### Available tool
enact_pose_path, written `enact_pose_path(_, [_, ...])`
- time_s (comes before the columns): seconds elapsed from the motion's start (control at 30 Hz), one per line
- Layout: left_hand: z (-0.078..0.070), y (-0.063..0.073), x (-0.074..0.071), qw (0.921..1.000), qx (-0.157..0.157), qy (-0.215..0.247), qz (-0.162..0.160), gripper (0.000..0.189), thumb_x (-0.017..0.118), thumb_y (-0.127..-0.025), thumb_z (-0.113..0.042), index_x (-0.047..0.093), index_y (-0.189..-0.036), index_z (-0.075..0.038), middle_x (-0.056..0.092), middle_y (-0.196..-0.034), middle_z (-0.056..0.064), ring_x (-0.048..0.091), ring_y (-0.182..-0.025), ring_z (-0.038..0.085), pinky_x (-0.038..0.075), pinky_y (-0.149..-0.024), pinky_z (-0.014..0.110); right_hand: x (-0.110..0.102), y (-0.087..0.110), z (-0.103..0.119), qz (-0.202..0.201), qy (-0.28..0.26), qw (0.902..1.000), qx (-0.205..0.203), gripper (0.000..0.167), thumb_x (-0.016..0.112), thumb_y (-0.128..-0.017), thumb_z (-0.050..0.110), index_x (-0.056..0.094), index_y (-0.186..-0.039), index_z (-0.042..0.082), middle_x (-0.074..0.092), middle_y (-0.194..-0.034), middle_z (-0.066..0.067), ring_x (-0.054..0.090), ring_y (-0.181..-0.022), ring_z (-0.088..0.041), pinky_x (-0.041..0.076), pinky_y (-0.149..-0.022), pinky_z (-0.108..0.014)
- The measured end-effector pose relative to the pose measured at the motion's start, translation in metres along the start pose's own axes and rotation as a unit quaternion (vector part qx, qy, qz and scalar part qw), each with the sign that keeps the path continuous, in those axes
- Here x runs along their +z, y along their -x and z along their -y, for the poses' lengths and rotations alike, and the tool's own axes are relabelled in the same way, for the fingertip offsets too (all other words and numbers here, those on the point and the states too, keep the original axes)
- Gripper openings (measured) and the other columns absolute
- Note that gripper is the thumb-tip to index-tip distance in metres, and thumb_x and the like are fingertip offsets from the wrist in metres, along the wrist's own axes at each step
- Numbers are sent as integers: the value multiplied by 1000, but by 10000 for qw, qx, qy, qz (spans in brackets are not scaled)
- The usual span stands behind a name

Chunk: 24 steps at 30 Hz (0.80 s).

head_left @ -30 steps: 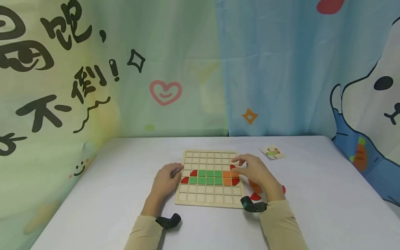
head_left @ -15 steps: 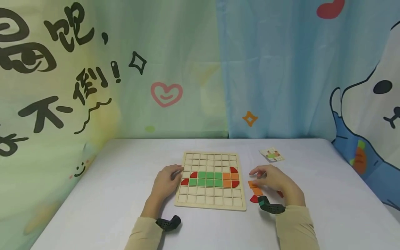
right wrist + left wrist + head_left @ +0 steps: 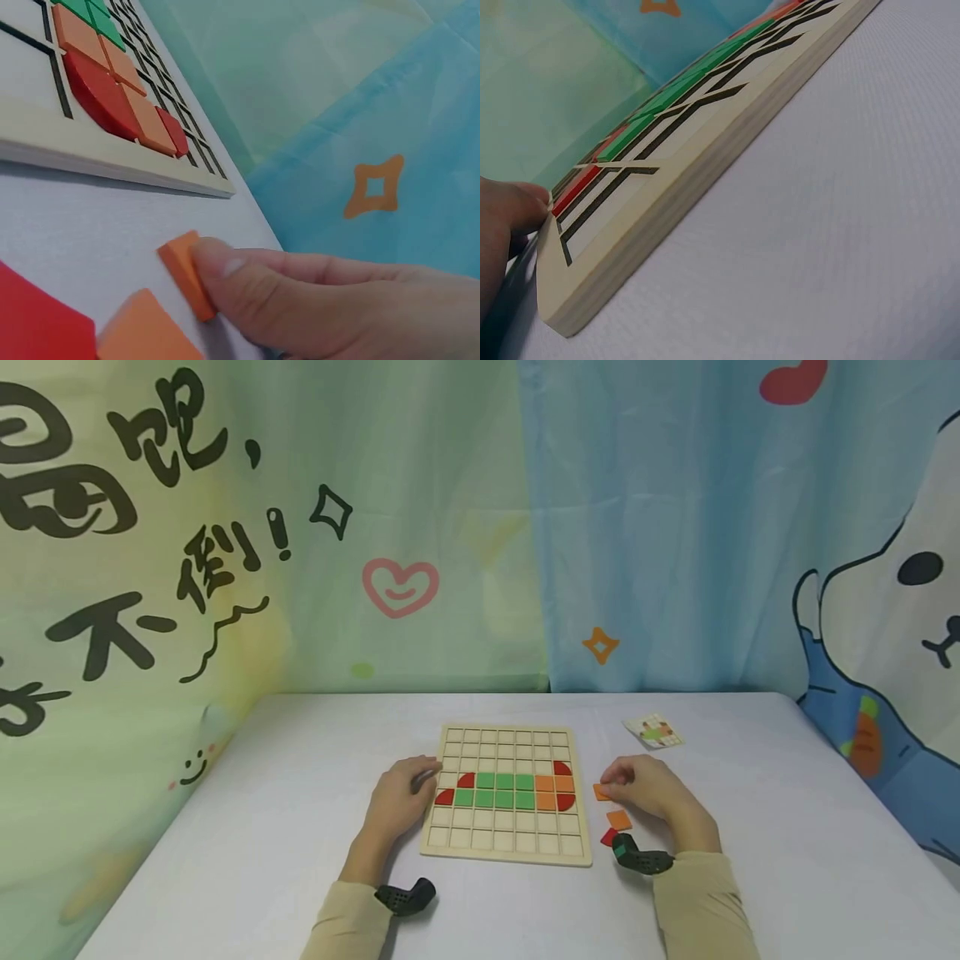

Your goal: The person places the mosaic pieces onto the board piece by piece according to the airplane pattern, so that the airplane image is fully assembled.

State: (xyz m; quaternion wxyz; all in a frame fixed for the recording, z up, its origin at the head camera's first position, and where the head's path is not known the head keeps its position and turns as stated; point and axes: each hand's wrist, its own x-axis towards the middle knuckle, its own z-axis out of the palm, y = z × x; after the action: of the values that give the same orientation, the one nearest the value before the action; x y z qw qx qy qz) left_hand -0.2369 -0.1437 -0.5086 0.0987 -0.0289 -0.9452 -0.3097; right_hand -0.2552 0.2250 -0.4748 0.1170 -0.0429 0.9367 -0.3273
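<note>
In the head view, a wooden grid board point(image 3: 505, 843) lies flat on the table. Green tiles point(image 3: 505, 789) form two rows across it, with orange tiles point(image 3: 544, 802) to their right and red curved tiles at both ends. My left hand point(image 3: 401, 797) rests its fingertips on the board's left edge; the left wrist view shows fingers point(image 3: 525, 206) touching the board near a corner. To the right of the board, my right hand point(image 3: 648, 789) pinches an orange square tile point(image 3: 185, 276) between thumb and finger, the tile standing tilted.
Nearer the person lie another orange tile point(image 3: 619, 820) and a red tile point(image 3: 608, 837), partly behind the right wrist camera point(image 3: 637, 857). A small pattern card point(image 3: 654, 732) is at the back right. Printed curtains point(image 3: 420, 527) hang behind the table.
My right hand has left the board's right side, moved right to the loose tiles and pinched an orange one, pulling it apart from the other. The left hand stays at the board's edge.
</note>
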Motion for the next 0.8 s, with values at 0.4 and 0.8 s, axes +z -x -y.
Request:
enact_pose_path(0.4, [4,0,0,10000,17,49,18,31,59,-90,-24,66,-119,-19,60,-131,3,50,-129,25,38,-110,47,1,-3,-2,68,15,9999,-120,27,75,-80,21,69,-105,16,60,-100,-7,49,-98,-25,45,-90,-45])
enact_pose_path(0.8, [4,-1,2,10000,-39,-40,8,30,59,-90,-26,67,-119,-20,60,-132,2,50,-130,24,39,-110,47,3,-7,-4,7,134,9998,-172,32,75,-80,19,68,-110,13,62,-110,-11,53,-103,-27,44,-97,-53])
